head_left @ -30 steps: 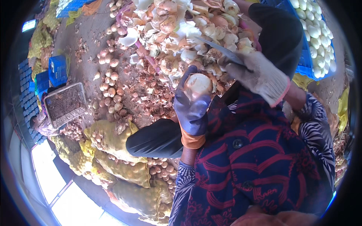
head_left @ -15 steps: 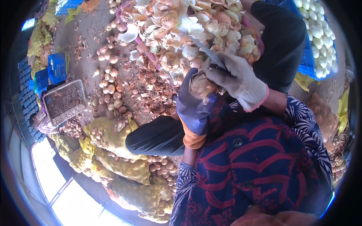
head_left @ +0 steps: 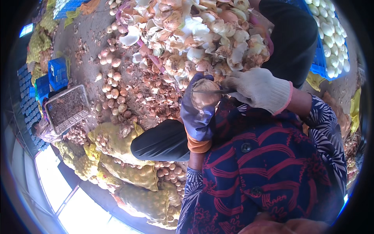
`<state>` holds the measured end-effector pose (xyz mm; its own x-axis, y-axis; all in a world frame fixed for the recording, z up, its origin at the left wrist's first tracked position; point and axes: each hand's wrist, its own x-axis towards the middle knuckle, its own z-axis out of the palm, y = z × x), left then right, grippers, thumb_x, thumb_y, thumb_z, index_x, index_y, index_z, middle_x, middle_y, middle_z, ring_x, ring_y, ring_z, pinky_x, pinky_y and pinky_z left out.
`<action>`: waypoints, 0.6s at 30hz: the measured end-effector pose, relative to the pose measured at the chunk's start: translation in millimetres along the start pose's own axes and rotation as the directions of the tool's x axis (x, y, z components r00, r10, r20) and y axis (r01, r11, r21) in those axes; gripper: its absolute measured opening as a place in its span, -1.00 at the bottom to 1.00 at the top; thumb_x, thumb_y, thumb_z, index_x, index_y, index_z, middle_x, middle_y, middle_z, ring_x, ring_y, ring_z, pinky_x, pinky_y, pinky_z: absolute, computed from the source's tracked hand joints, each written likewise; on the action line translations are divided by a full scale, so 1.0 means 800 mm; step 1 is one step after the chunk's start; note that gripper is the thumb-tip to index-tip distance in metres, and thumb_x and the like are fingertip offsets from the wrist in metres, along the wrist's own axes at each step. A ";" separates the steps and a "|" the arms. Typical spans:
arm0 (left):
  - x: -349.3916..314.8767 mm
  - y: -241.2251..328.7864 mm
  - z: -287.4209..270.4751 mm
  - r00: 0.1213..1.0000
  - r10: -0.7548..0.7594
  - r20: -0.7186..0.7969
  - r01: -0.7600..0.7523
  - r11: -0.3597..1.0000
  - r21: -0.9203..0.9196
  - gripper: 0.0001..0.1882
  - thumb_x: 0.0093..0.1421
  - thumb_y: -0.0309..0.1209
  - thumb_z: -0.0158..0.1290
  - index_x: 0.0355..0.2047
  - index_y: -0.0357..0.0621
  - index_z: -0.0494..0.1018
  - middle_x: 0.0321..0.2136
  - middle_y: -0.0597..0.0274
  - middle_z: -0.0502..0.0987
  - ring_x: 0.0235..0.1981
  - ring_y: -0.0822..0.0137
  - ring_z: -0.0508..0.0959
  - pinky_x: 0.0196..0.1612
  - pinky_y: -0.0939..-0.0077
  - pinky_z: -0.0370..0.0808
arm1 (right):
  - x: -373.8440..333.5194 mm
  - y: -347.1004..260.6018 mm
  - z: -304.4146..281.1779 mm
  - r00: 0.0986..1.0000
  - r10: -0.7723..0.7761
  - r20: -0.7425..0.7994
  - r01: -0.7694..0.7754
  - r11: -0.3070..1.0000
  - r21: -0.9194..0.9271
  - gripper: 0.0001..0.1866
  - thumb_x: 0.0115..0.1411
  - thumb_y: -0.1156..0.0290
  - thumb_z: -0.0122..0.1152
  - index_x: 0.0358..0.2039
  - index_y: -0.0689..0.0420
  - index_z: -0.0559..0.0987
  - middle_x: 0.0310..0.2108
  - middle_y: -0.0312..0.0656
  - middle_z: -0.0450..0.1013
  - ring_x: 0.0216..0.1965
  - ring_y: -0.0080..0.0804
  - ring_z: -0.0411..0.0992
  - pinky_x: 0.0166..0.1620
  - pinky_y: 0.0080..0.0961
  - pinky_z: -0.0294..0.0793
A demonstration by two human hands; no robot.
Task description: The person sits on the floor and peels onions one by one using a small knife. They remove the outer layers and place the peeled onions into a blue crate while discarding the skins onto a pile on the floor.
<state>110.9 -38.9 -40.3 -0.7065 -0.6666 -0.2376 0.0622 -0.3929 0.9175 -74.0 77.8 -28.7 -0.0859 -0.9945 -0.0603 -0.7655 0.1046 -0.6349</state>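
My left hand (head_left: 196,120), in a purple-blue glove with an orange cuff, is wrapped round an onion (head_left: 203,100) with brownish skin. In a white knitted glove, my right hand (head_left: 261,89) grips a knife (head_left: 220,91). Its dark, thin blade lies across the upper part of the onion, pointing left. Just beyond both hands rises a big heap of onion peels (head_left: 206,37), white and tan, with a pink rim partly showing round it.
Loose onions (head_left: 115,93) and scattered skins lie on the floor to the left. A blue crate (head_left: 319,64) of peeled white onions stands at the upper right. Yellow mesh sacks (head_left: 128,173) of onions and a grey basket (head_left: 70,109) are at the left.
The knife has come down from pointing over the peel heap to lying across the onion. My right hand has moved slightly right and turned; my left hand keeps its hold.
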 end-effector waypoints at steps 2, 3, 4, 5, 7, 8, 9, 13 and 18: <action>0.000 -0.003 -0.002 1.000 0.024 0.019 -0.026 0.994 0.102 -0.14 0.18 -0.23 0.31 0.36 -0.36 0.17 0.23 -0.09 0.41 0.12 0.14 0.53 0.21 0.25 0.46 | 0.005 -0.005 0.001 0.999 -0.012 -0.040 0.012 1.000 -0.002 -0.73 0.26 0.25 0.20 -0.06 0.01 0.55 -0.32 -0.18 0.52 -0.40 -0.10 0.58 -0.45 -0.23 0.55; -0.002 -0.005 -0.003 0.999 0.040 0.029 -0.044 0.988 0.147 -0.16 0.19 -0.26 0.30 0.35 -0.37 0.17 0.23 -0.09 0.41 0.13 0.15 0.52 0.22 0.26 0.46 | 0.007 -0.007 0.005 0.998 -0.022 -0.058 0.023 1.000 0.001 -0.72 0.23 0.27 0.20 -0.07 0.05 0.55 -0.34 -0.16 0.52 -0.38 -0.12 0.59 -0.46 -0.24 0.55; 0.000 -0.005 -0.002 0.994 0.097 0.053 -0.108 0.956 0.273 -0.18 0.20 -0.28 0.28 0.35 -0.37 0.17 0.23 -0.09 0.41 0.14 0.15 0.51 0.23 0.26 0.45 | 0.002 0.003 0.019 0.987 -0.112 -0.116 0.099 0.989 -0.112 -0.71 0.22 0.27 0.21 -0.07 0.07 0.54 -0.34 -0.16 0.52 -0.38 -0.12 0.59 -0.47 -0.25 0.55; 0.005 -0.003 -0.001 0.985 0.152 0.086 -0.174 0.904 0.391 -0.20 0.21 -0.29 0.26 0.36 -0.37 0.18 0.23 -0.08 0.42 0.15 0.15 0.50 0.24 0.26 0.44 | -0.004 0.020 0.043 0.965 -0.205 -0.162 0.165 0.959 -0.229 -0.69 0.21 0.28 0.22 -0.07 0.10 0.53 -0.34 -0.15 0.52 -0.39 -0.13 0.59 -0.48 -0.26 0.55; 0.007 0.001 0.003 0.976 0.207 0.060 -0.213 0.878 0.429 -0.22 0.23 -0.30 0.24 0.36 -0.36 0.18 0.22 -0.08 0.42 0.17 0.16 0.49 0.26 0.25 0.42 | 0.009 0.011 0.036 0.961 -0.213 -0.176 0.164 0.952 -0.260 -0.67 0.19 0.28 0.23 -0.07 0.13 0.51 -0.35 -0.14 0.52 -0.40 -0.15 0.60 -0.49 -0.28 0.54; 0.006 -0.001 0.009 0.979 0.204 0.006 -0.194 0.919 0.344 -0.22 0.24 -0.28 0.24 0.36 -0.36 0.18 0.21 -0.07 0.43 0.18 0.16 0.48 0.27 0.24 0.41 | 0.016 0.000 0.029 0.982 -0.115 -0.149 0.087 0.979 -0.182 -0.66 0.18 0.29 0.23 -0.07 0.15 0.50 -0.35 -0.14 0.51 -0.40 -0.16 0.60 -0.50 -0.29 0.55; 0.005 -0.004 0.014 0.980 0.196 -0.046 -0.178 0.951 0.253 -0.22 0.25 -0.27 0.24 0.36 -0.35 0.18 0.21 -0.06 0.43 0.18 0.16 0.48 0.27 0.23 0.40 | 0.025 -0.012 0.021 0.993 -0.017 -0.113 0.005 0.994 -0.107 -0.65 0.18 0.29 0.24 -0.06 0.16 0.49 -0.35 -0.14 0.51 -0.41 -0.17 0.60 -0.50 -0.30 0.55; 0.001 -0.011 0.020 0.967 0.177 -0.182 -0.130 0.961 0.243 -0.15 0.23 -0.06 0.29 0.33 -0.34 0.21 0.15 0.02 0.47 0.15 0.19 0.49 0.24 0.25 0.43 | 0.032 -0.021 0.025 0.995 0.023 -0.094 -0.029 0.997 -0.073 -0.60 0.14 0.31 0.26 -0.02 0.16 0.47 -0.31 -0.12 0.51 -0.39 -0.13 0.60 -0.47 -0.27 0.55; -0.008 0.009 0.008 0.993 0.049 -0.110 -0.037 0.993 0.111 -0.11 0.19 0.01 0.29 0.32 -0.33 0.23 0.13 0.03 0.48 0.10 0.20 0.52 0.16 0.30 0.49 | 0.036 -0.012 -0.005 0.995 -0.074 0.070 0.078 0.995 -0.064 -0.50 0.10 0.32 0.29 0.07 0.12 0.46 -0.23 -0.14 0.52 -0.32 -0.07 0.60 -0.38 -0.21 0.57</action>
<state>111.3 -32.9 -30.0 -0.6204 -0.7510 -0.2261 0.0097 -0.2956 0.9553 -71.5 48.0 -20.9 0.0160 -0.9976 -0.0673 -0.8090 0.0267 -0.5872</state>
